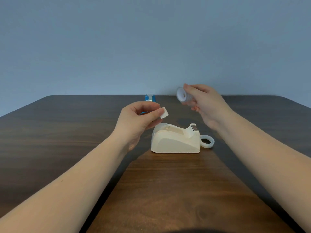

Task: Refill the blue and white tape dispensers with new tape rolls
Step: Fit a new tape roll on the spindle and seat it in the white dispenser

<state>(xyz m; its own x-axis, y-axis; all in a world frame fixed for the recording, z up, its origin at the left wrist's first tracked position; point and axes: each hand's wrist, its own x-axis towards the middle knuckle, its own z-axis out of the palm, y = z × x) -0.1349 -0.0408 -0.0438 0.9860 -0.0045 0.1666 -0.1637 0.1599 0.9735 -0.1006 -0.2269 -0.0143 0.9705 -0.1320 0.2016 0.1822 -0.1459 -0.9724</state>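
The white tape dispenser (175,140) stands on the wooden table (168,190), its roll bay open and bare. My left hand (139,118) hovers above its left end and pinches a small white spool core (164,112). My right hand (205,103) is raised to the upper right and holds a clear tape roll (182,95) with its white hole facing left. A second clear tape roll (207,141) lies flat on the table against the dispenser's right end. The blue tape dispenser (150,98) stands farther back, mostly hidden behind my left hand.
A plain blue-grey wall (151,39) rises behind the table's far edge. Both my forearms stretch in from the lower corners. A dark rounded shape (185,231) shows at the bottom edge.
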